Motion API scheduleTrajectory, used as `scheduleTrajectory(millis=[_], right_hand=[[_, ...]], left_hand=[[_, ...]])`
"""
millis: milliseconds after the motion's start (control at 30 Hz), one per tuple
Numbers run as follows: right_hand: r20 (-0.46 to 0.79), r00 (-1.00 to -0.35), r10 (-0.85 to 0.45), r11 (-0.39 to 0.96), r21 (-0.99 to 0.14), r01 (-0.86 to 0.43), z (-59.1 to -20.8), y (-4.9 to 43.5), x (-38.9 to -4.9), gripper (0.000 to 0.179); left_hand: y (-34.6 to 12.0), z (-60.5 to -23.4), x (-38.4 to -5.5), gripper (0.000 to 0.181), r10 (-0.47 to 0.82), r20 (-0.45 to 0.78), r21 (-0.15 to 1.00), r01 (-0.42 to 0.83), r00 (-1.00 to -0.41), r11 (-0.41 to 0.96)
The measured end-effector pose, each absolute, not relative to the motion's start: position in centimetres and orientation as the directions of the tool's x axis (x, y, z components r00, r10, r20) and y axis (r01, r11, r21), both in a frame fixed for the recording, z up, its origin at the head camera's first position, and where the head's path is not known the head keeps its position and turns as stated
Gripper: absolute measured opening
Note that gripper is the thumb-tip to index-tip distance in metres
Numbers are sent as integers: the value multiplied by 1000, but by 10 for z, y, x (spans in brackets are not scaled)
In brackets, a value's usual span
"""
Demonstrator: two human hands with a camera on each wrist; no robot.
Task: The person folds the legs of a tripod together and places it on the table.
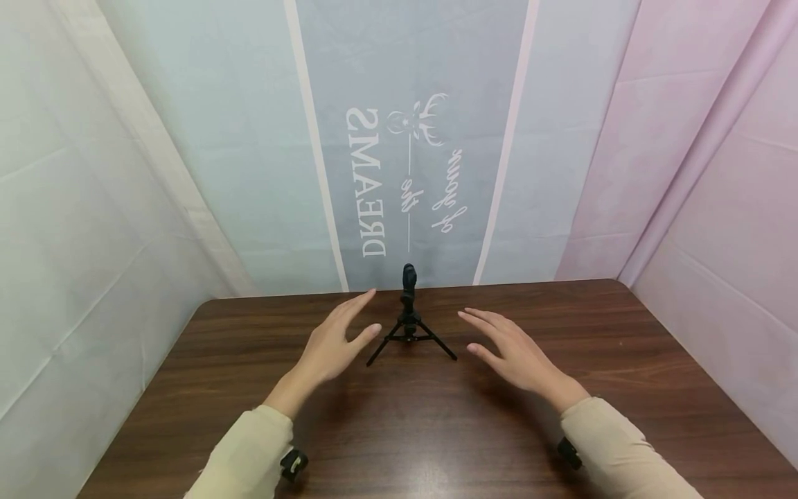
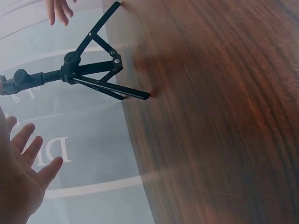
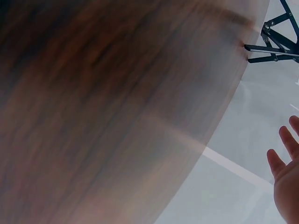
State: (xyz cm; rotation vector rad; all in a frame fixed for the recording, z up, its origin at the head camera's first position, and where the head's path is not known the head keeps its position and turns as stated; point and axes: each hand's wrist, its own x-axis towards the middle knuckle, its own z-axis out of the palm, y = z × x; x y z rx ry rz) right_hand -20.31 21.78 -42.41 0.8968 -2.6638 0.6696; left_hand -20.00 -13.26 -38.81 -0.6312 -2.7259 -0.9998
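A small black tripod (image 1: 409, 320) stands upright on the table with its legs spread, near the back edge. To its left my left hand (image 1: 333, 343) is held with straight, spread fingers, apart from the tripod. On the other side my right hand (image 1: 511, 350) faces it with fingers extended, also touching nothing. In the left wrist view the tripod (image 2: 72, 70) appears sideways, with the left hand (image 2: 23, 172) below it. Only the leg part of the tripod (image 3: 280, 42) shows in the right wrist view, above the right hand (image 3: 287, 172).
The dark wooden table (image 1: 405, 423) reaches back to a pale fabric backdrop (image 1: 249, 138) with mirrored white lettering. Fabric walls (image 1: 75, 242) also rise at both sides. A small black device (image 1: 293, 463) sits at the left wrist, and another black device (image 1: 569, 452) at the right.
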Motion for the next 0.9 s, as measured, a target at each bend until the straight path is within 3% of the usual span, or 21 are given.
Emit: scheduleTrajectory(millis=[333,733,900], right_hand=[[340,-800,-494,683,-418,-599,-425,203,-204,56],[263,-839,-476,655,-531,-538,-422,193,-206,53],[213,-862,-459,602,-640,-478,-421,192,-211,54]], left_hand=[[-126,-381,-206,59,306,291,639,422,-907,643],[-119,-372,-218,54,296,412,652,506,-862,565],[-114,-368,-224,54,283,402,667,490,-871,561]])
